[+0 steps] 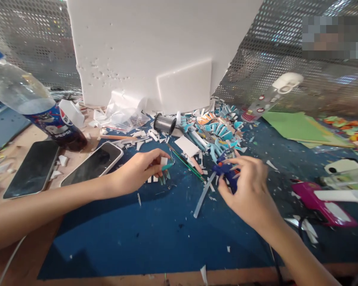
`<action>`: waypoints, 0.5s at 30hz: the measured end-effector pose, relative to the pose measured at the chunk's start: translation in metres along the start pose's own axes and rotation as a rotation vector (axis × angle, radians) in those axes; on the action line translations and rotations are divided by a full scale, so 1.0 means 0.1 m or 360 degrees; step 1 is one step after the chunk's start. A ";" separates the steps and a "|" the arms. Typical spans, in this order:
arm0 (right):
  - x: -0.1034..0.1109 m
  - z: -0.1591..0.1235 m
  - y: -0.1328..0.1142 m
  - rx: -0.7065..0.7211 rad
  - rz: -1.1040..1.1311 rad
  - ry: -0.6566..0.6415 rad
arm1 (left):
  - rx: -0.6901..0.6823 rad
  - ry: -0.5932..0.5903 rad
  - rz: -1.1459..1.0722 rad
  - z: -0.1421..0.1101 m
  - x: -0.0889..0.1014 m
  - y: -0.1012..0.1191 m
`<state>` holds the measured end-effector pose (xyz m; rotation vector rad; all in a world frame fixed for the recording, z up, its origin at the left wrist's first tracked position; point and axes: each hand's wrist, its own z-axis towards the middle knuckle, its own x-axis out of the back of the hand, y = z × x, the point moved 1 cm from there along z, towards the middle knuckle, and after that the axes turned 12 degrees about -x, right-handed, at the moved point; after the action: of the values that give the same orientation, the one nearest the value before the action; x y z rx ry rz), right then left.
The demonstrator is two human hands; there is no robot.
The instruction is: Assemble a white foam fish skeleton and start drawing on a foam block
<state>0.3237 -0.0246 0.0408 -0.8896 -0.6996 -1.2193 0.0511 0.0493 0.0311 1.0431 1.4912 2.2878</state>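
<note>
My left hand [140,171] is closed in a pinch on a small white and teal foam piece [166,165], held just above the blue mat [131,242]. More small teal and white pieces lie under its fingertips. On the right, my right hand [247,182] curves its thumb and fingers around a dark blue hot glue gun [226,171], part of which they hide. A translucent glue stick [204,198] sticks out of the gun toward the front. Between the hands lie a thin green stick-like tool [187,163] and a white card piece [187,146].
Cut foam pieces [220,129] and a dark spool [164,124] are heaped behind. A Pepsi bottle [52,119] and two phones [32,169] stand or lie left. Green sheets [298,127], a clear bottle [265,97] and a magenta device [319,202] are right. A white foam board [131,51] rises behind.
</note>
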 end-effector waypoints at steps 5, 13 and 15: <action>-0.20 -0.08 0.31 -0.0399 -0.0422 -0.0153 | -0.0003 -0.0040 -0.0105 -0.05 -0.15 0.04; -0.39 -0.01 0.43 -0.0553 -0.0261 -0.0074 | 0.0044 0.0196 -0.0287 -0.17 -0.11 0.03; -0.37 0.01 0.45 -0.0568 -0.0136 -0.0023 | 0.0065 0.0314 -0.0327 -0.23 -0.08 0.01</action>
<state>0.3594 -0.0014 0.0006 -1.1725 -0.5431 -1.4421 0.0418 0.0279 0.0224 0.6534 1.6402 2.2753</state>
